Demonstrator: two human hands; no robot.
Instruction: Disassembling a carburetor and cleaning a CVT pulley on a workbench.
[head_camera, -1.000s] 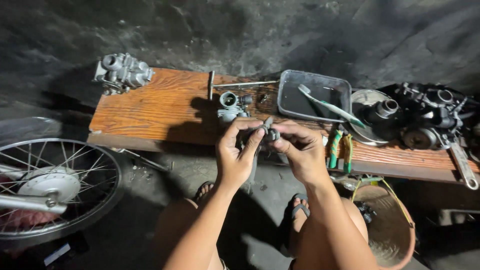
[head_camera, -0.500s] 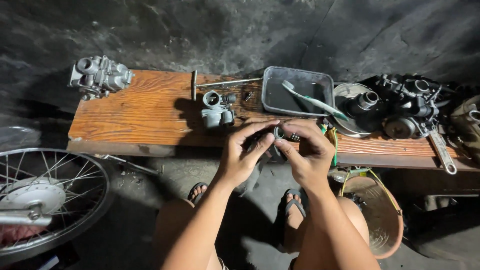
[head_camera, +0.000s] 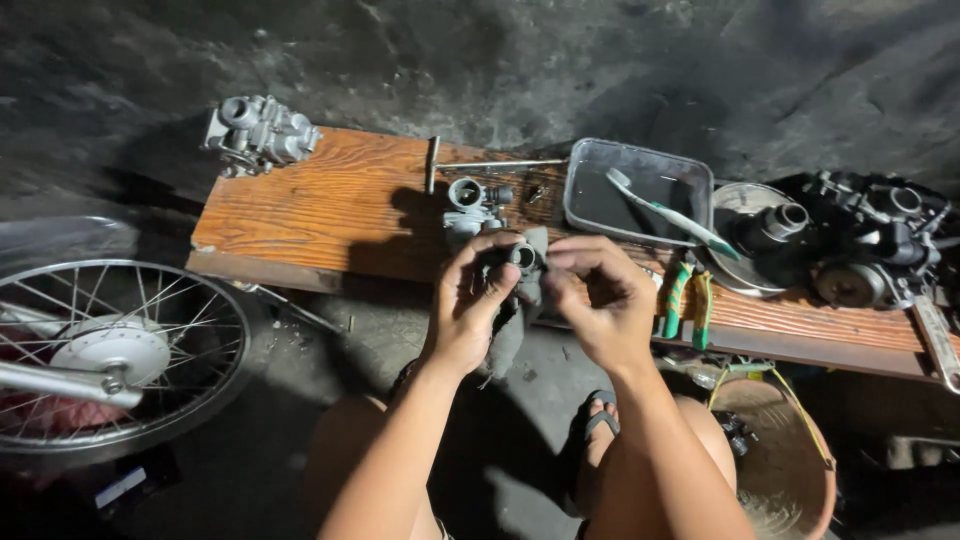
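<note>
My left hand (head_camera: 468, 310) and my right hand (head_camera: 598, 298) are raised together in front of a low wooden bench (head_camera: 330, 205). Between the fingertips I hold a small dark round metal part (head_camera: 522, 258) wrapped in a grey rag (head_camera: 510, 325) that hangs down below my left hand. Just behind my hands a silver carburetor body (head_camera: 470, 205) stands on the bench. My bare knees and a sandalled foot (head_camera: 598, 418) show below.
A second carburetor (head_camera: 258, 135) sits at the bench's far left corner, a T-handle wrench (head_camera: 480, 165) behind. A grey tray (head_camera: 640, 190) holds a toothbrush (head_camera: 668, 212). Green-handled pliers (head_camera: 688, 295), engine parts (head_camera: 860, 245), a spoked wheel (head_camera: 110, 350), a bucket (head_camera: 780, 450).
The view has swung slightly, so the bench sits more to the right. My hands stay together on the part; the rag now hangs more visibly under my left hand.
</note>
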